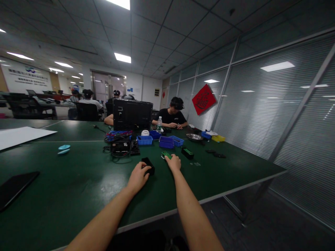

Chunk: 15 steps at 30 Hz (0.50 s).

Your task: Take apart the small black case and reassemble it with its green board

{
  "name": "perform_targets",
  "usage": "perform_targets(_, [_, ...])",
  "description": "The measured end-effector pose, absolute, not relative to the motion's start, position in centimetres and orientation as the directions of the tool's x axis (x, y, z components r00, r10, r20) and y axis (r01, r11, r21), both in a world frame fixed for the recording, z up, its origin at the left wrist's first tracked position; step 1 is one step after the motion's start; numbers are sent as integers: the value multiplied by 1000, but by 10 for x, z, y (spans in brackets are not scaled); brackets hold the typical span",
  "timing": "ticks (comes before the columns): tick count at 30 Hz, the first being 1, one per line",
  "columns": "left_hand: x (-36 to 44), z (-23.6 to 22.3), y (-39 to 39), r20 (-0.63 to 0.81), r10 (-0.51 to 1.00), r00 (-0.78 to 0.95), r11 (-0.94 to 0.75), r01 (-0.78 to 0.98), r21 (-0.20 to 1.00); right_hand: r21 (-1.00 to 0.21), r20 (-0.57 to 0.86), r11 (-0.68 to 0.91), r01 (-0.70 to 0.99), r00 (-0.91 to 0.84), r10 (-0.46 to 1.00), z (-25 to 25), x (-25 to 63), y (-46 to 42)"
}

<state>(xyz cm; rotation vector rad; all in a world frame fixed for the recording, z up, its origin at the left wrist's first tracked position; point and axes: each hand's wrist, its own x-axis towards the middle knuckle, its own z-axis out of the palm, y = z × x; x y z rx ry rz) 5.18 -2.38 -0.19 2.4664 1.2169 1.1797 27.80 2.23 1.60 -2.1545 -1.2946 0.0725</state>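
My left hand is closed on the near left side of a small black box-like case standing on the green table. To the right of it, my right hand grips a green circuit board between thumb and fingers, just above or on the tabletop. Something pale shows under the board's left end, too small to name. Just beyond my right hand lies another black case with a green board in it. Small clear pieces lie on the table near that case.
Blue bins and a purple-blue bin stand ahead, beside a black power unit with cables. A metal dish and yellow tray sit back right. A tablet-like slab lies left. A person works opposite.
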Motion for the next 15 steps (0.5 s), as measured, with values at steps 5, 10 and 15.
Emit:
perform_targets(5, [63,1,-33,568,693,445,-721,408,560,-511,270,-315,800,497,824,10,278,28])
perform_targets(10, [55,3,-22,659,734,163,-630,524,573,-699,239,-39,714,285,928,6,277,33])
perform_targets(15, [44,-3,-6,580,810,89,-504,611,611,-796,257,254,550,-74,964,12,265,27])
